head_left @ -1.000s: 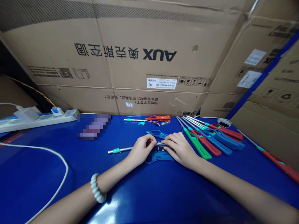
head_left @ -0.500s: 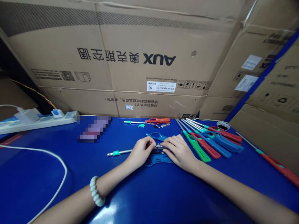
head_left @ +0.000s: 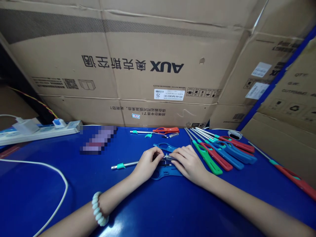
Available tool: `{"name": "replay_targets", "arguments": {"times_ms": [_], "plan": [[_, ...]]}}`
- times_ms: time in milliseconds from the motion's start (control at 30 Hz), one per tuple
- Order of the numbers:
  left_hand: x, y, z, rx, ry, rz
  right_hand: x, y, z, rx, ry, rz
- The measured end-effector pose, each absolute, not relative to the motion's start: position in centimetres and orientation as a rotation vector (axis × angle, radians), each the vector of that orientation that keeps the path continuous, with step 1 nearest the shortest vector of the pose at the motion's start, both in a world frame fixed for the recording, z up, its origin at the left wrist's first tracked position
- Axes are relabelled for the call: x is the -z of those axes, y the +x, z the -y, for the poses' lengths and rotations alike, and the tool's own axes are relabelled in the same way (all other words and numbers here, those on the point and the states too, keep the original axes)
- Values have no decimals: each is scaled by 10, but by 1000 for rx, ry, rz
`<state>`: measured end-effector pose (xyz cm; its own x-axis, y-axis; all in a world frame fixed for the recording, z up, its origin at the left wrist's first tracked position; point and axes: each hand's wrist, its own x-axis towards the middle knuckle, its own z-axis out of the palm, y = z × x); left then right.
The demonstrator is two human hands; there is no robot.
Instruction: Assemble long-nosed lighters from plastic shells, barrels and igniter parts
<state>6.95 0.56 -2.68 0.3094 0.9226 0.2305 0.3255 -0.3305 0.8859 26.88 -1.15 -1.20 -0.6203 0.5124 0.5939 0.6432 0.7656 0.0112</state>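
Note:
My left hand (head_left: pixel 147 163) and my right hand (head_left: pixel 188 162) meet over a blue lighter shell (head_left: pixel 165 171) lying on the blue table (head_left: pixel 153 207). Both pinch small metal and clear parts between their fingertips above the shell. A metal tube with a teal collar (head_left: pixel 122 165) sticks out to the left from under my left hand. A second blue shell half (head_left: pixel 164 146) lies just beyond my fingers. A pale bead bracelet (head_left: pixel 97 209) is on my left wrist.
Several long-nosed lighters in green, red and blue (head_left: pixel 219 149) lie in a row right of my hands. A red opened lighter with its tube (head_left: pixel 160 131) lies farther back. A power strip (head_left: pixel 37 129) and white cable (head_left: pixel 58 197) are at left. Cardboard boxes (head_left: pixel 138 65) wall the back.
My hands have barely shifted and stay pinched on the same small parts over the blue shell. The view has tilted slightly.

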Motion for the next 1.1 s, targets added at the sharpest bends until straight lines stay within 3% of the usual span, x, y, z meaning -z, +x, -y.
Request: {"name": "replay_targets", "arguments": {"times_ms": [733,1100], "plan": [[22,71,-2,-939,2070,-1258,18,268,9,467,-791,2378],[4,51,-15,-775,2079,-1242,11,270,5,301,-961,2424]]}}
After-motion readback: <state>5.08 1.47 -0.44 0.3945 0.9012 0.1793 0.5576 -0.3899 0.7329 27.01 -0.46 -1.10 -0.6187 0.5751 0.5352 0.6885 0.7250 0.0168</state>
